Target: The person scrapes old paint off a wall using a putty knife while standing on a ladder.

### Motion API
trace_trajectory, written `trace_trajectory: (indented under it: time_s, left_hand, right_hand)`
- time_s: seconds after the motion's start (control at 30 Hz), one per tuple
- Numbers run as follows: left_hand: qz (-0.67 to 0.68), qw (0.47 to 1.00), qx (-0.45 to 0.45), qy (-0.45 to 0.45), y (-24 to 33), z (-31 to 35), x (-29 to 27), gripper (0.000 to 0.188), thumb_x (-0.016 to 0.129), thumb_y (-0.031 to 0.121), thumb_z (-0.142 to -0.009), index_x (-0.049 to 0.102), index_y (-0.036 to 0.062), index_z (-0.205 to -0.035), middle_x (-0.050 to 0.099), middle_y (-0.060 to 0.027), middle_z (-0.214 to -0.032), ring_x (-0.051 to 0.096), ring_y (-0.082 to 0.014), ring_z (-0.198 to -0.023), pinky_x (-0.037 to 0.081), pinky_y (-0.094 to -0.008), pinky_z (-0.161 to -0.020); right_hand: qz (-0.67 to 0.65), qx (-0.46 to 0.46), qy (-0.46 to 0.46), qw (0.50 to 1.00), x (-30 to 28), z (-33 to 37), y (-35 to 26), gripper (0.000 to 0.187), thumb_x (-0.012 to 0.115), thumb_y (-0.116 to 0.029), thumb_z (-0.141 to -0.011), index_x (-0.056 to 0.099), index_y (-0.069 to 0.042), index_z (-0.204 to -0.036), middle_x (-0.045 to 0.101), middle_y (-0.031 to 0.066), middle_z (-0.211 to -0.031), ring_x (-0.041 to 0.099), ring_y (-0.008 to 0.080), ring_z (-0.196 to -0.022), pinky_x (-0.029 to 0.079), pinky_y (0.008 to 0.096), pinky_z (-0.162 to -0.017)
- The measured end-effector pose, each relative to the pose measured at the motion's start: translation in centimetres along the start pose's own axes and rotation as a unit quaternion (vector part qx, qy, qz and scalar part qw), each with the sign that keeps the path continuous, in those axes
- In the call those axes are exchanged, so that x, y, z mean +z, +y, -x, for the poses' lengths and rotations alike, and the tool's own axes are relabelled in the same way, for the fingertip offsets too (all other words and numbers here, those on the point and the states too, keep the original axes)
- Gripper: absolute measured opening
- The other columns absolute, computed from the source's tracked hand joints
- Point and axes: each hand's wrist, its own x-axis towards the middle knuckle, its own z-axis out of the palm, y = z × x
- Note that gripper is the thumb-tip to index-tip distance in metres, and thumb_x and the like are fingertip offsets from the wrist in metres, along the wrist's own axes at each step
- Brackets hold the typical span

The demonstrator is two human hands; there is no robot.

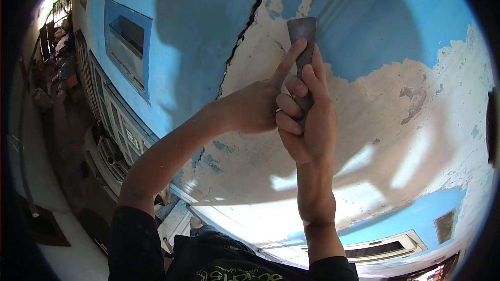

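A dull grey paint scraper (303, 27) with a flared flat blade is held up against the peeling wall (364, 119), its blade end pointing upward. My right hand (320, 127) is closed round the handle, which is mostly covered by fingers. From the left, my left hand (252, 105) meets it; its index finger stretches up onto the flat of the blade, and its other fingers overlap the right hand at the handle. The blade's edge lies where bare plaster borders blue paint. Whether it touches the wall is hard to make out.
A long dark crack (240, 36) runs down the wall left of the scraper. Further left are a framed blue window opening (126, 47), slatted panels (122, 114) and a cluttered, dim passage (60, 93). A pale framed opening (385, 248) lies at lower right.
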Motion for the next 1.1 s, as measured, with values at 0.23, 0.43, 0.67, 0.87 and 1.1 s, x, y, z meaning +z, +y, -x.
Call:
trace_trajectory:
  time_s: [0.23,0.43,0.67,0.87,1.1]
  left_hand:
    - [0.097,0.973,0.029,0.206,0.4,2.4,0.1,0.021,0.050,0.003,-0.089,0.063,-0.0040,-0.104,0.052,-0.0189,-0.131,0.063,-0.0287,-0.095,0.049,-0.0366,-0.084]
    - [0.337,0.872,-0.249,0.252,1.6,10.5,7.0,0.025,0.040,0.007,-0.095,0.063,-0.0021,-0.101,0.064,-0.0120,-0.087,0.062,-0.0182,-0.080,0.048,-0.0330,-0.077]
    - [0.333,0.892,-0.202,0.232,1.9,12.6,10.7,0.025,0.034,0.002,-0.090,0.055,0.0000,-0.077,0.056,-0.0064,-0.070,0.054,-0.0131,-0.065,0.048,-0.0304,-0.069]
    - [0.478,0.810,-0.261,0.217,4.6,14.0,13.6,0.025,0.034,0.005,-0.092,0.046,0.0038,-0.070,0.041,-0.0007,-0.063,0.039,-0.0086,-0.055,0.042,-0.0287,-0.057]
    - [0.426,0.838,-0.322,0.113,6.9,11.0,12.5,0.031,0.034,0.021,-0.099,0.059,0.0010,-0.098,0.043,0.0022,-0.066,0.034,-0.0040,-0.053,0.031,-0.0203,-0.048]
  right_hand:
    - [-0.063,0.010,-0.025,0.998,0.8,0.5,0.2,0.050,0.038,-0.022,-0.102,0.021,-0.026,-0.150,0.039,-0.0060,-0.070,0.025,0.0018,-0.048,0.018,0.0146,-0.033]
    - [-0.061,0.019,0.074,0.995,-4.5,6.9,1.6,0.048,0.035,-0.027,-0.104,0.021,-0.032,-0.149,0.035,-0.0064,-0.070,0.021,0.0026,-0.046,0.017,0.0150,-0.034]
    - [-0.085,-0.001,0.054,0.995,-7.5,10.2,1.6,0.052,0.036,-0.032,-0.103,0.014,-0.030,-0.150,0.035,-0.0043,-0.073,0.025,0.0040,-0.048,0.023,0.0177,-0.038]
    - [0.032,-0.034,0.176,0.983,-8.6,13.2,3.0,0.052,0.041,-0.028,-0.102,0.019,-0.019,-0.149,0.042,-0.0003,-0.076,0.035,0.0045,-0.047,0.028,0.0192,-0.039]
    - [0.111,-0.020,0.220,0.969,-9.4,14.7,2.5,0.047,0.041,-0.025,-0.102,0.029,-0.010,-0.144,0.049,0.0027,-0.072,0.034,0.0018,-0.043,0.024,0.0158,-0.036]
